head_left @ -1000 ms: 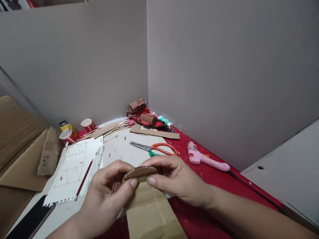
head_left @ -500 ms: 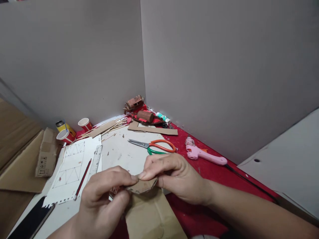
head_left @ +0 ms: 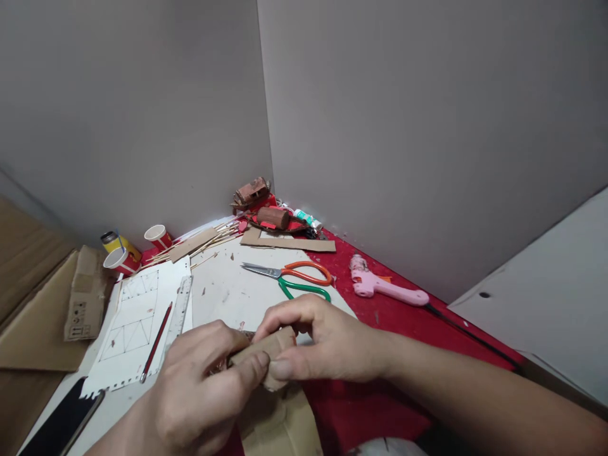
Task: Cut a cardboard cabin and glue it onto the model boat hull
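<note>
Low in the middle of the view, a small folded piece of brown cardboard [head_left: 273,349] is pinched between both hands. My left hand [head_left: 204,380] is closed on its left side, the thumb pressing on its face. From the right, my right hand [head_left: 316,345] grips the other end with thumb and fingers. Below the hands hangs a wider sheet of tan cardboard [head_left: 280,421]; whether it joins the held piece I cannot tell. Just beyond the right hand lie scissors [head_left: 285,275] with one orange and one green handle.
A pink glue gun [head_left: 384,288] rests on the red cloth [head_left: 375,354] at right. To the left lie a drawing on paper [head_left: 137,316], a pencil [head_left: 156,342], a ruler [head_left: 180,307] and a phone [head_left: 61,418]. Paper cups [head_left: 159,236], sticks [head_left: 218,237] and cardboard boxes [head_left: 88,294] stand or lie farther off.
The cardboard piece has been turned and folded, showing a different face. My left thumb has come up onto it, and the right thumb now presses on its front. The view has shifted slightly.
</note>
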Demonstrator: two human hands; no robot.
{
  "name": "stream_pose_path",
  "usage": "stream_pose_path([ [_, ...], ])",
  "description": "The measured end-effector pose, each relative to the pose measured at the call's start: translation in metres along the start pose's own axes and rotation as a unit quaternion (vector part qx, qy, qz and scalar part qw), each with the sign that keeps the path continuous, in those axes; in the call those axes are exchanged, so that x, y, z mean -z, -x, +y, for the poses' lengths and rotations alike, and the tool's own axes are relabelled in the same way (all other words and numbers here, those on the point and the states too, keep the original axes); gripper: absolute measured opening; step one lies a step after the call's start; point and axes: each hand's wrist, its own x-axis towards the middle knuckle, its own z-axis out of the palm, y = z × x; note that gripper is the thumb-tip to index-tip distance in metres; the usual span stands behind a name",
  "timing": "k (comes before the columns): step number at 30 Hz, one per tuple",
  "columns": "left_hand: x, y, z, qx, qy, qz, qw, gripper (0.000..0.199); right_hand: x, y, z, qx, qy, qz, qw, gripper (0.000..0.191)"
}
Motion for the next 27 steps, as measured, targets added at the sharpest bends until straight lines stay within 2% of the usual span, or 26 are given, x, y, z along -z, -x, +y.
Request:
stream_pose_path([
  [3,-0.002,-0.004,0.0,0.007,0.007,0.0,1.0,0.044,-0.002,0.0,0.001,-0.016,-0.021,-0.013,1.0,0.029],
  [6,0.0,-0.006,0.001,0.031,0.094,-0.014,0.995,0.048,-0.002,0.0,0.004,-0.022,-0.051,-0.014,0.998,0.025],
  [9,0.004,-0.002,0.002,0.092,0.179,-0.019,0.979,0.055,-0.001,-0.001,0.006,-0.022,-0.064,0.0,0.998,0.024],
  [11,0.005,0.003,0.004,0.157,0.195,-0.001,0.968,0.056,-0.001,-0.002,0.006,-0.023,-0.071,0.018,0.997,0.024],
  [14,0.003,0.005,0.004,0.245,0.201,0.032,0.948,0.04,-0.001,-0.002,0.005,0.004,-0.042,0.046,0.998,0.023],
  [17,-0.004,-0.002,0.006,0.3,0.207,0.013,0.931,0.01,-0.001,-0.003,0.005,0.062,0.024,0.059,0.996,0.019],
  [18,-0.006,-0.005,0.006,0.31,0.202,0.009,0.929,0.009,-0.001,-0.003,0.006,0.079,0.04,0.063,0.994,0.019],
  [20,-0.008,-0.01,0.008,0.31,0.188,0.004,0.932,0.014,-0.001,-0.003,0.009,0.109,0.059,0.07,0.99,0.017],
  [23,-0.009,-0.013,0.009,0.277,0.157,0.005,0.948,0.014,-0.001,-0.004,0.012,0.137,0.071,0.076,0.985,0.013],
  [27,-0.006,-0.013,0.009,0.233,0.116,0.016,0.965,0.01,-0.001,-0.003,0.011,0.119,0.077,0.062,0.988,0.013],
])
